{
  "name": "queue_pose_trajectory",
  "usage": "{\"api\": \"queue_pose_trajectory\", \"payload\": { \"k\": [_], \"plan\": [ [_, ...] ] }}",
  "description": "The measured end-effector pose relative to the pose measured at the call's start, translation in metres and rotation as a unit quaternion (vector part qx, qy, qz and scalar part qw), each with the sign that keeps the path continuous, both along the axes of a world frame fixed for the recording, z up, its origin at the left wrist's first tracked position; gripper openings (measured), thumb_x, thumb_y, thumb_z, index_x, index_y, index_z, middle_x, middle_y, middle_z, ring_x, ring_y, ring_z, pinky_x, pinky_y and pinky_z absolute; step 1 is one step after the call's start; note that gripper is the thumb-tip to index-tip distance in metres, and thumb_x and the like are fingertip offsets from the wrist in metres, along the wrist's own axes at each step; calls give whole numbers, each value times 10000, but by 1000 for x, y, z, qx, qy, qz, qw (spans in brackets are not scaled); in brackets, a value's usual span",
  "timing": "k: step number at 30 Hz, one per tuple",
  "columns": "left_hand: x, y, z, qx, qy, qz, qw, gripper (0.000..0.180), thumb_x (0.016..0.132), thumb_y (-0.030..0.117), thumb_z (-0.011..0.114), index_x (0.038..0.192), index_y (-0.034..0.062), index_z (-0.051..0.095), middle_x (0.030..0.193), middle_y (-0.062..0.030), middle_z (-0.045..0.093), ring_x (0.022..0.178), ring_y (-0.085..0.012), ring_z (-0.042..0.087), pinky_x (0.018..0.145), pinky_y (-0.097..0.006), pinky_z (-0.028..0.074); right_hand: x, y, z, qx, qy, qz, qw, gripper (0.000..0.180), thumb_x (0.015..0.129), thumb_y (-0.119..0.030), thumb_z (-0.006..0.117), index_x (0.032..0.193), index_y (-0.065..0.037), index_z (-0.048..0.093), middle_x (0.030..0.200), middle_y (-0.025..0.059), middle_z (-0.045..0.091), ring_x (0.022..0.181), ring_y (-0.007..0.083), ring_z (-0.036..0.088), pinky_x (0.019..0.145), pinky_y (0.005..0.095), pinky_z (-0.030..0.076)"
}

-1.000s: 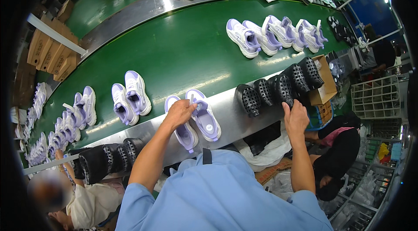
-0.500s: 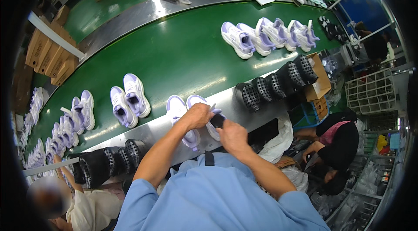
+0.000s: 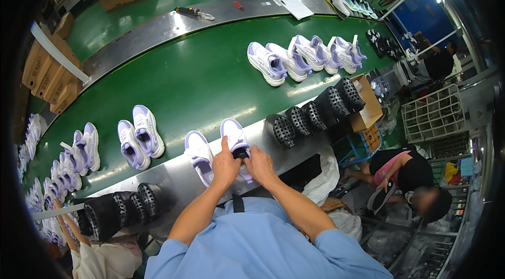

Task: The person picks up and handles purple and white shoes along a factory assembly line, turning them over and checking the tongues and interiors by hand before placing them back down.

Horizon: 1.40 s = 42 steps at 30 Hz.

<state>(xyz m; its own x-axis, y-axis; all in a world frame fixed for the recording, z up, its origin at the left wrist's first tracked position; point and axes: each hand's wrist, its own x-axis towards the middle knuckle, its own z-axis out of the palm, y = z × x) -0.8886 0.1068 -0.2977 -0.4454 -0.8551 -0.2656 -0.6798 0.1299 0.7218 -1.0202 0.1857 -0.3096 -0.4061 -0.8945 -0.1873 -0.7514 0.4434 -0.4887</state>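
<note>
A white and lilac sneaker (image 3: 231,128) sits toe-away on the metal ledge in front of me. My left hand (image 3: 226,167) grips the left side of its opening, with the index finger stretched along the upper. At the other side of the opening, my right hand (image 3: 260,166) is closed with its thumb close to the left one. Between the hands a black flat piece (image 3: 241,152) shows in the shoe's mouth; its lower part is hidden, so its kind is unclear. Just left of this shoe stands a matching sneaker (image 3: 198,147), touched by neither hand.
A pair of sneakers (image 3: 140,137) stands on the green belt (image 3: 194,79), with more sneakers (image 3: 305,58) further right. Black perforated forms (image 3: 300,120) line the ledge on the right, others (image 3: 126,208) on the left. Co-workers sit at lower left and right (image 3: 405,173).
Both hands have come down to the sneaker's opening. The black piece, held above the shoe by my right hand before, is now in its mouth. The view has shifted slightly.
</note>
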Motion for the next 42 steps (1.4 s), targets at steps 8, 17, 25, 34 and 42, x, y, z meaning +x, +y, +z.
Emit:
{"api": "queue_pose_trajectory", "payload": {
  "k": [8,17,25,34,42],
  "plan": [
    [39,37,27,-151,42,-42,987,693,854,256,795,1421,-18,505,1038,-253,666,955,-442,672,798,-526,546,-7,-16,-15,11,31,1,999,394,879,-229,749,1168,-9,596,1013,229,689,903,450,710,818,543,568],
    [101,37,-47,-92,10,126,988,533,873,171,711,1358,-16,592,1155,-284,637,1092,-468,609,962,-509,507,12,-22,-10,7,39,84,996,510,875,-245,739,1288,15,589,1090,223,690,938,433,712,837,536,567],
    [143,69,26,-94,79,190,974,396,912,150,727,1273,3,657,1104,-224,680,983,-401,664,880,-461,542,-20,-2,50,92,64,123,986,502,844,-448,789,1014,12,678,892,208,733,864,419,716,794,495,559],
    [347,84,51,-337,-275,469,768,435,940,198,750,1297,-13,620,1070,-192,583,981,-405,603,826,-488,503,56,11,80,94,-127,163,974,297,914,-288,770,896,-4,685,781,189,727,727,349,717,697,434,550],
    [359,83,86,-278,-191,480,810,442,884,209,815,1225,-29,666,974,-149,584,808,-339,619,719,-451,509,85,-1,107,117,-167,156,967,251,957,-202,752,979,42,694,826,145,734,725,202,682,677,351,545]
  ]
}}
